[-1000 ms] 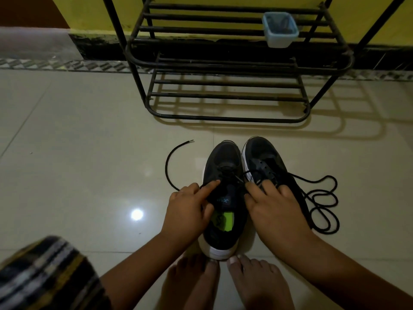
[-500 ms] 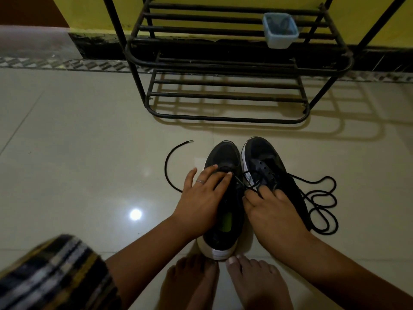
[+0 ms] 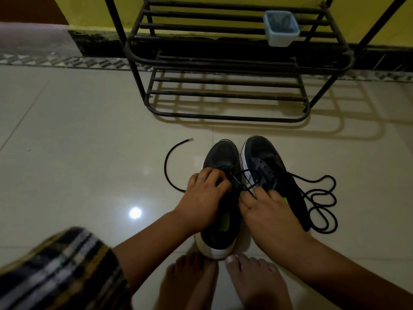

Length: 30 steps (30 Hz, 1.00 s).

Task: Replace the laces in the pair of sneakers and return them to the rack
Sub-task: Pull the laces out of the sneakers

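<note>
I am seeing my left hand (image 3: 204,199) curling over the left dark fabric sneaker (image 3: 221,198) on the pale tiled floor (image 3: 78,153), hiding its eyelets; its grip is unclear. My right hand (image 3: 266,209) is pinching the thin black lace (image 3: 244,190), covering the neighbouring sneaker (image 3: 272,173).

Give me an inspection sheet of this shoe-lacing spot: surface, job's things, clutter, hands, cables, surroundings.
Surface: glossy pale tiled floor, with a bright light reflection.
Job's things: left sneaker and right sneaker stand side by side, toes toward the shoe rack. A black lace curves out on the floor left of the left sneaker; a coiled lace lies right of the right sneaker.
Clutter: small light-blue container on a rack shelf.
Hands: left hand curled over the left sneaker's eyelet area; right hand pinches a lace strand between the shoes.
Cables: nothing seen.
Surroundings: yellow wall with a dark skirting; bare feet at the heels.
</note>
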Each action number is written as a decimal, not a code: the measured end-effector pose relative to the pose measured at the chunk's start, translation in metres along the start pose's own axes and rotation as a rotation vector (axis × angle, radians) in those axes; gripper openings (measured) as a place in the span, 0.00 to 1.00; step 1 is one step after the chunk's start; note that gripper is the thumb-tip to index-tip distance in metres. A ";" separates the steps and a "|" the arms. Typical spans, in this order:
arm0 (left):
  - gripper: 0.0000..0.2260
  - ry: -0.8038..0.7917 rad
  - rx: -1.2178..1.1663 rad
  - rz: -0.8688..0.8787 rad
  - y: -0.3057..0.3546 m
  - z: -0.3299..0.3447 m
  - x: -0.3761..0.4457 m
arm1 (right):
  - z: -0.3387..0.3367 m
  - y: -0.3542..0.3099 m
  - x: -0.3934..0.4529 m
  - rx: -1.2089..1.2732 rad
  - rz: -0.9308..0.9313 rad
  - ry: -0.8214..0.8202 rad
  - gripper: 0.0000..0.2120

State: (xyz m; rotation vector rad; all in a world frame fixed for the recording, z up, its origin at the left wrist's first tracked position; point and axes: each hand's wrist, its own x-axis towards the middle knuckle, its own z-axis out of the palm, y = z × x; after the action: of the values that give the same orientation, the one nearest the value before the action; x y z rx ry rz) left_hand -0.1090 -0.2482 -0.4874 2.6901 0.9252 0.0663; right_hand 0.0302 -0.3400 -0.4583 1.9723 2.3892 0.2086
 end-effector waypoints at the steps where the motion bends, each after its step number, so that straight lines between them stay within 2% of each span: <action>1: 0.16 0.042 -0.024 0.041 -0.001 0.002 -0.001 | 0.000 0.000 0.000 0.002 -0.003 0.009 0.22; 6: 0.06 0.152 -0.167 0.145 -0.006 0.011 -0.011 | 0.001 0.001 0.000 0.005 -0.033 0.026 0.21; 11: 0.13 0.163 -0.240 0.159 -0.007 0.010 -0.015 | 0.005 0.001 -0.003 -0.014 -0.077 0.007 0.21; 12: 0.16 0.177 -0.328 0.119 -0.004 0.007 -0.017 | 0.006 0.001 -0.003 -0.013 -0.085 0.003 0.21; 14: 0.17 0.232 -0.651 -0.024 0.005 -0.002 -0.021 | 0.005 -0.002 -0.004 0.003 -0.111 0.002 0.21; 17: 0.09 0.260 -1.142 -0.250 0.017 -0.021 -0.017 | 0.005 -0.009 -0.010 0.021 -0.203 -0.023 0.18; 20: 0.13 0.287 -1.425 -0.405 0.015 -0.035 -0.011 | 0.011 -0.016 -0.018 0.000 -0.279 -0.074 0.15; 25: 0.23 0.276 -1.363 -0.459 -0.007 -0.036 -0.009 | 0.017 -0.019 -0.014 -0.077 -0.329 -0.080 0.16; 30: 0.32 0.388 -1.243 -0.435 -0.028 -0.036 -0.008 | 0.019 -0.018 -0.013 -0.106 -0.352 -0.078 0.11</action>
State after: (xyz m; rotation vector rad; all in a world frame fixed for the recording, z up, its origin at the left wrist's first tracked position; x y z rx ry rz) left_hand -0.1373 -0.2223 -0.4607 1.3226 1.0440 0.7893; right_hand 0.0171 -0.3547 -0.4798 1.4573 2.5602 0.2343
